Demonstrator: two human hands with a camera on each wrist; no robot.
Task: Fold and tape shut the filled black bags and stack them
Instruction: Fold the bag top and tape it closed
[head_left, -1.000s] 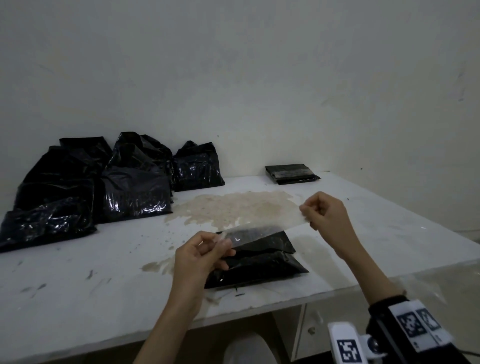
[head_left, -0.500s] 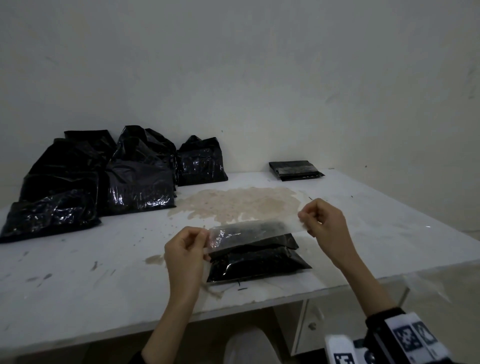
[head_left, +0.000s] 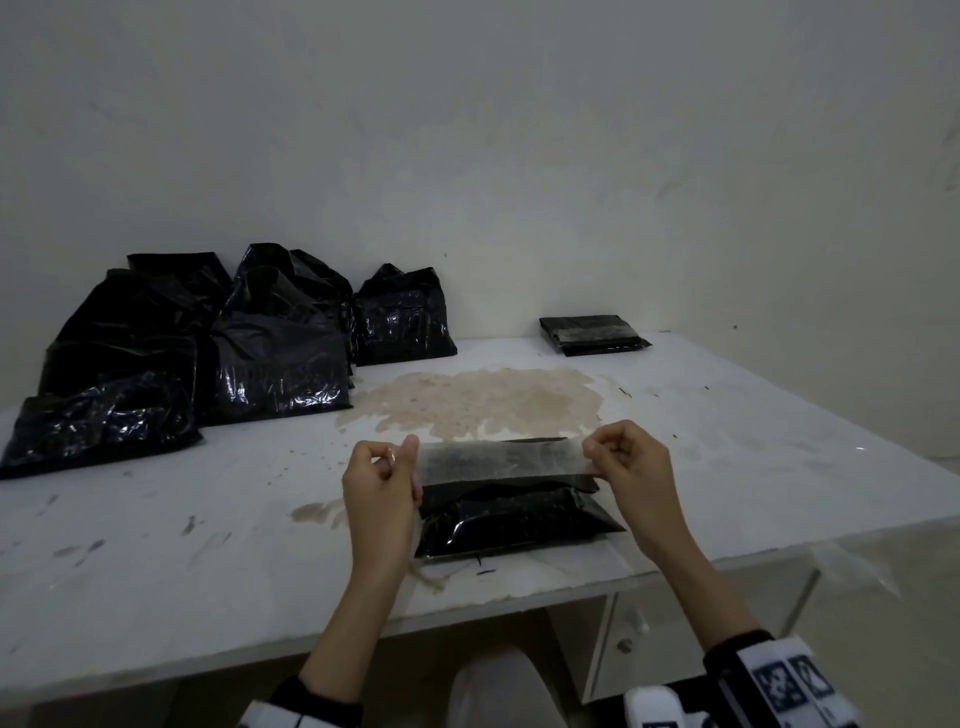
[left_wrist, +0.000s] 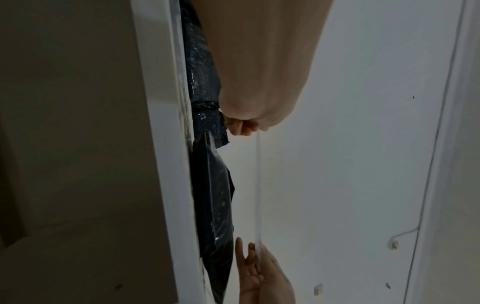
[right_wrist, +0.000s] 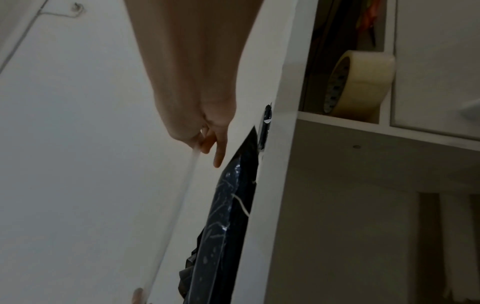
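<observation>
A bare back room used for packing, more workroom than home. Plain whitewashed walls (head_left: 519, 156) enclose a white bench (head_left: 156, 545) that is scuffed and marked by a wide brown stain (head_left: 478, 400). Filled black bags (head_left: 270, 358) are heaped against the wall, and a roll of packing tape (right_wrist: 361, 84) sits on a shelf (right_wrist: 363, 125) under the bench.

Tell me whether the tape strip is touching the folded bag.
Apart. The left wrist view shows the tape strip stretched clear of the folded bag, wall visible between them.
</observation>
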